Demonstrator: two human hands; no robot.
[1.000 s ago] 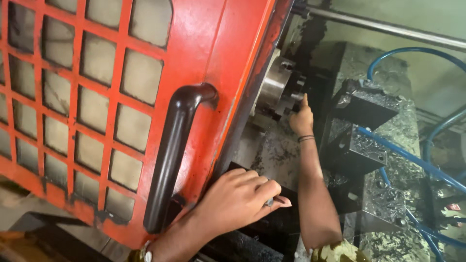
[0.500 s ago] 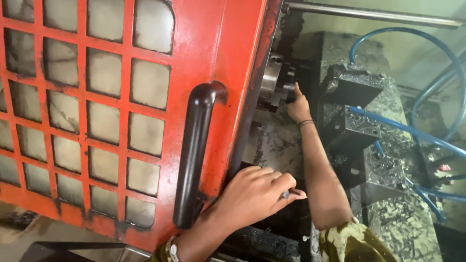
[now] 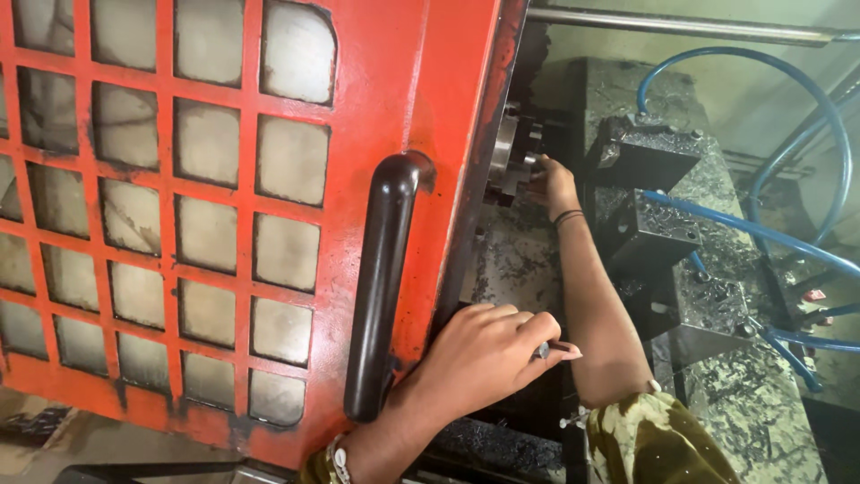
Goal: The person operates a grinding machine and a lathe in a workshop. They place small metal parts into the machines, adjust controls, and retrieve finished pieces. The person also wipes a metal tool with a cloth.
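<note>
Up close in the head view, a person reaches past a red sliding machine door (image 3: 269, 224) with a grid of clouded window panes and a long black handle (image 3: 381, 287). The left hand (image 3: 488, 354) rests at the door's edge, just right of the handle's lower end; its fingers are curled narrow and pinch a small dark metal piece (image 3: 560, 348), whose tip pokes out past the fingertips. A band shows at that wrist. The right hand (image 3: 551, 182) is stretched deep into the machine, with its fingers against the round steel chuck (image 3: 509, 159) that peeks out beside the door edge. Whether this hand grips anything there, I cannot tell, since the fingertips are hidden against the chuck. A thin dark band sits on the right wrist, and an olive patterned sleeve (image 3: 654, 439) covers the upper arm. To the right of the forearm stand dark tool blocks (image 3: 645, 193), grimy with chips, and blue hoses (image 3: 761, 90) loop above and across them.
</note>
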